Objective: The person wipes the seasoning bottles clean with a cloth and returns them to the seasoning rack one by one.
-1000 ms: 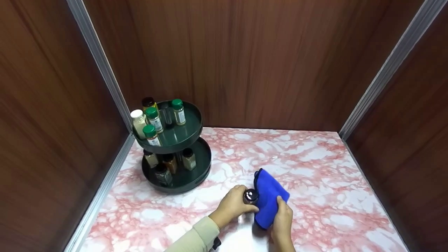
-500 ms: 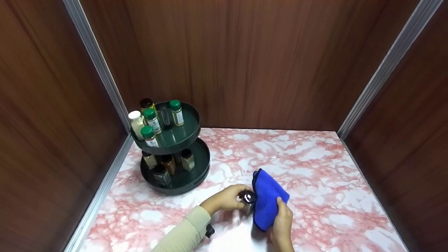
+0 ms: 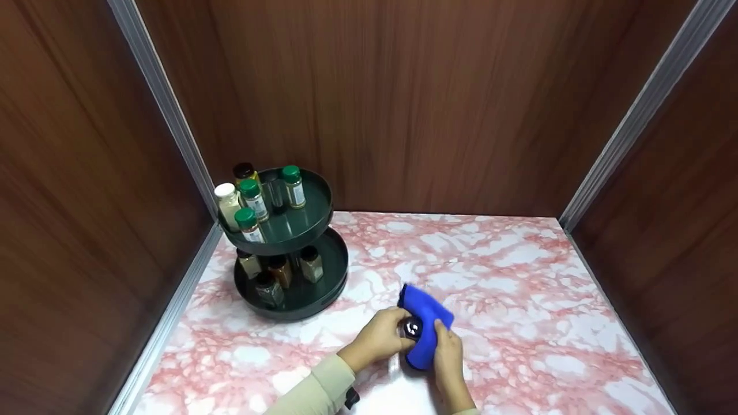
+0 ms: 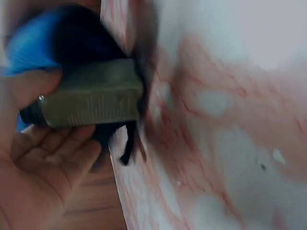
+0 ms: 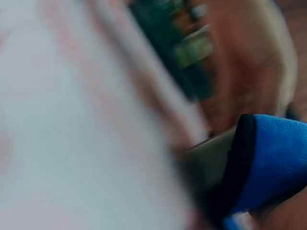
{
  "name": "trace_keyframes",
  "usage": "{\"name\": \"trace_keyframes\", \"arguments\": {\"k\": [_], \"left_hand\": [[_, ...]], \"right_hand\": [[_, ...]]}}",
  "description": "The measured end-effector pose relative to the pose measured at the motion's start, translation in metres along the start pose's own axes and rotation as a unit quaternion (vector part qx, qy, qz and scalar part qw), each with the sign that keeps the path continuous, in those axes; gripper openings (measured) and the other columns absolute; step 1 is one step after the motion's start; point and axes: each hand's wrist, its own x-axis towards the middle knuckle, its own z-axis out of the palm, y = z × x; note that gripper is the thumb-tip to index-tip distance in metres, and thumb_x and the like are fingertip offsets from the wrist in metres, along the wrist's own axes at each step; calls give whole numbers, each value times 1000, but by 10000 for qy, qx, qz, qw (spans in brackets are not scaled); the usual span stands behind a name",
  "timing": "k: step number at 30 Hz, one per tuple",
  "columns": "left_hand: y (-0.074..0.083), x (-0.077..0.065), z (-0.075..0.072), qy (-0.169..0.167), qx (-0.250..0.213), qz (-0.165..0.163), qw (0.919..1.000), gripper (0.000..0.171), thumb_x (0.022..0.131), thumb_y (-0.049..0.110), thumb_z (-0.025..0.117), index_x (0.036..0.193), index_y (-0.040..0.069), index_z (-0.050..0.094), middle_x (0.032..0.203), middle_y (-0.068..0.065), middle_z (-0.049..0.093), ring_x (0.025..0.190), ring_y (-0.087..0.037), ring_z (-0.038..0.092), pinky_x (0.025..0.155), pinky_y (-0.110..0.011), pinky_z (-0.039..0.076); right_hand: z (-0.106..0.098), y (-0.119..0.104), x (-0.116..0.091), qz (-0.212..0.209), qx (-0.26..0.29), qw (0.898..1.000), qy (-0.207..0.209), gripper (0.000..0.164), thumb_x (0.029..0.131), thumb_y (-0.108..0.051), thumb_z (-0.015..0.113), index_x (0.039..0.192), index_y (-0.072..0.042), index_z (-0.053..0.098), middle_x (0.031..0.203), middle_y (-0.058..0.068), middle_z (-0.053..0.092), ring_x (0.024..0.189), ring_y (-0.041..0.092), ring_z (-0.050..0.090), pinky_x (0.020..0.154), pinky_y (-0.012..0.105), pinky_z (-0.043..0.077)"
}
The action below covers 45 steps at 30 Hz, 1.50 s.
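In the head view my left hand grips a small spice jar with a dark shiny cap. The left wrist view shows the jar's squarish, dull olive-brown body, printed with fine lines, between thumb and fingers. My right hand holds a folded blue cloth with a black edge, thumb on top. The cloth lies up against the jar's right side and bends around it. In the right wrist view the cloth covers part of the jar.
A dark two-tier turntable rack stands at the left. Its upper tray holds several bottles, some green-capped; dark-capped jars stand below. Wood-grain panels with metal corner strips enclose the red-and-white marbled table on three sides.
My right hand has brought the blue cloth leftward against the jar, and the cloth now curves. My left hand has shifted its grip on the jar. The rack stays put.
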Motion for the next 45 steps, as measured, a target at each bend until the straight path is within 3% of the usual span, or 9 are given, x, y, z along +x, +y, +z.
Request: {"name": "trace_keyframes", "arguments": {"k": [8, 13, 19, 23, 28, 31, 37, 41, 45], "left_hand": [[6, 0, 2, 54, 138, -233, 9996, 37, 68, 20, 92, 100, 14, 72, 93, 7, 67, 85, -4, 59, 80, -25, 52], [7, 2, 1, 6, 232, -272, 9994, 38, 65, 16, 91, 98, 15, 72, 89, 9, 66, 80, -3, 58, 76, -23, 51], [8, 2, 0, 123, 441, -235, 9987, 34, 65, 18, 89, 92, 15, 70, 88, 7, 68, 81, -6, 61, 76, -25, 53], [10, 0, 1, 89, 512, -402, 9978, 37, 65, 21, 92, 94, 14, 70, 92, 4, 68, 85, -8, 63, 79, -27, 54], [9, 0, 3, 108, 491, -341, 9982, 40, 64, 21, 94, 95, 15, 70, 91, 6, 69, 82, -5, 61, 77, -25, 53], [9, 1, 3, 139, 470, -246, 9985, 38, 64, 21, 93, 93, 16, 70, 88, 8, 67, 79, -3, 59, 74, -23, 51], [7, 2, 0, 49, 414, -277, 9987, 40, 65, 23, 92, 99, 15, 72, 91, 9, 65, 82, -4, 57, 77, -24, 51], [5, 3, 2, 14, 360, -289, 9989, 41, 64, 22, 91, 100, 15, 72, 92, 9, 65, 84, -4, 58, 78, -24, 51], [5, 1, 4, 86, 375, -316, 9988, 40, 64, 21, 90, 98, 13, 71, 93, 6, 67, 85, -7, 61, 79, -25, 53]], "right_hand": [[-9, -15, -11, 100, -1489, 9886, 182, 44, 104, -31, 53, 71, -5, 65, 66, 4, 65, 65, 16, 59, 65, 29, 49], [-10, -45, -17, 94, -574, 9983, 96, 41, 104, -27, 54, 71, -5, 63, 65, 3, 66, 61, 15, 62, 60, 28, 53], [-3, -33, -3, 36, 475, 9987, -177, 40, 108, -29, 50, 106, 6, 69, 89, 5, 75, 80, 13, 70, 77, 27, 58], [-1, -3, 2, 230, -168, 9995, -136, 43, 108, -30, 48, 112, 7, 70, 96, 7, 76, 83, 9, 68, 77, 23, 55], [-8, 7, -7, -228, -1613, 9865, 151, 43, 106, -30, 51, 78, -1, 68, 76, 8, 68, 72, 14, 59, 71, 30, 50], [-14, -2, -15, -256, -1969, 9800, 149, 45, 105, -31, 51, 72, -5, 64, 71, 6, 64, 71, 17, 58, 72, 32, 49], [-18, -32, -16, 224, -294, 9991, -221, 41, 107, -27, 49, 91, 5, 68, 79, 7, 73, 73, 15, 67, 72, 28, 56], [-13, -34, -7, 54, 861, 9959, -284, 43, 108, -26, 47, 119, 14, 61, 96, 6, 75, 89, 14, 72, 84, 28, 58], [-4, -14, 1, 42, 364, 9990, -245, 45, 108, -30, 49, 118, 11, 65, 98, 7, 76, 86, 11, 71, 81, 25, 58]]}}
